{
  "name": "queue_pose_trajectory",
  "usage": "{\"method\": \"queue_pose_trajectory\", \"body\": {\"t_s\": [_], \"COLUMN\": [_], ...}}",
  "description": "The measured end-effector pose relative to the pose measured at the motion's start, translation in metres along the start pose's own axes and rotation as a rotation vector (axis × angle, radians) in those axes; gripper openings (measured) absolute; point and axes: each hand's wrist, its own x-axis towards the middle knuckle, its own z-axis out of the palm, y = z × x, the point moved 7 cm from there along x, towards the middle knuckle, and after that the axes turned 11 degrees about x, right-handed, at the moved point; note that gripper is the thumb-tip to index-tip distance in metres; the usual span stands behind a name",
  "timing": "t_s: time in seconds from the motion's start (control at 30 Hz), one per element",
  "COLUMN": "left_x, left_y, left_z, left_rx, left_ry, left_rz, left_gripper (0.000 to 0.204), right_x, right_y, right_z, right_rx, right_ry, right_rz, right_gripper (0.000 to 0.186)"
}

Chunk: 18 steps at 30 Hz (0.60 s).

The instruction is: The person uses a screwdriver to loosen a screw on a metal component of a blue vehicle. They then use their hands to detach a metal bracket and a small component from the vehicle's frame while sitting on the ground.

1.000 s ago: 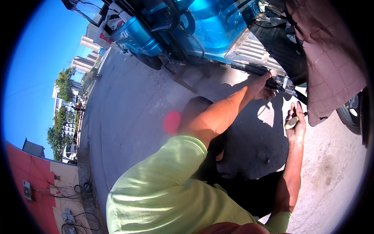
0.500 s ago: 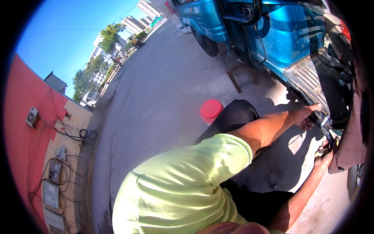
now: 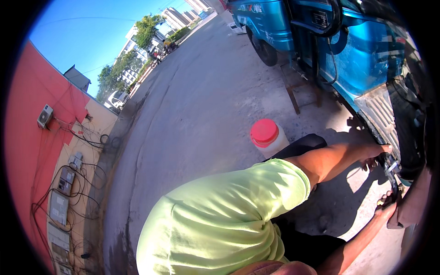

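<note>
a white jar with a red lid (image 3: pixel 267 136) stands on the ground. right of it, the left hand (image 3: pixel 375 155) and right hand (image 3: pixel 386 201) hold a thin metal part (image 3: pixel 392 176) running near to far under the blue truck (image 3: pixel 353 55); finger grip unclear

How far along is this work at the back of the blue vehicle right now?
Nothing shows as finished. In hand: the left hand reaches a metal part low at the blue vehicle by its dark wheel; the right hand is just below it. What they grip is too small to tell. The red-capped jar stands untouched on the pavement.
</note>
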Motion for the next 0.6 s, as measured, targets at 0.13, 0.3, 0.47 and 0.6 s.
{"method": "queue_pose_trajectory", "body": {"t_s": [0.13, 0.3, 0.47, 0.6], "left_x": [0.003, 0.002, 0.024, -0.001], "left_y": [-0.001, -0.007, -0.019, -0.002], "left_z": [0.004, 0.008, 0.019, -0.001], "left_rx": [-0.005, 0.007, 0.048, 0.022], "left_ry": [-0.091, -0.249, -0.252, -0.173], "left_rz": [-0.036, -0.129, -0.057, -0.076], "left_gripper": [0.082, 0.085, 0.084, 0.083], "right_x": [-0.003, -0.021, -0.042, -0.040], "right_y": [-0.006, -0.008, -0.010, -0.007], "right_z": [-0.005, 0.001, 0.004, 0.022], "right_rx": [-0.036, -0.040, 0.014, -0.007], "right_ry": [0.035, 0.078, 0.148, 0.193], "right_rz": [0.013, 0.008, 0.014, -0.012], "right_gripper": [0.028, 0.031, 0.032, 0.036]}}
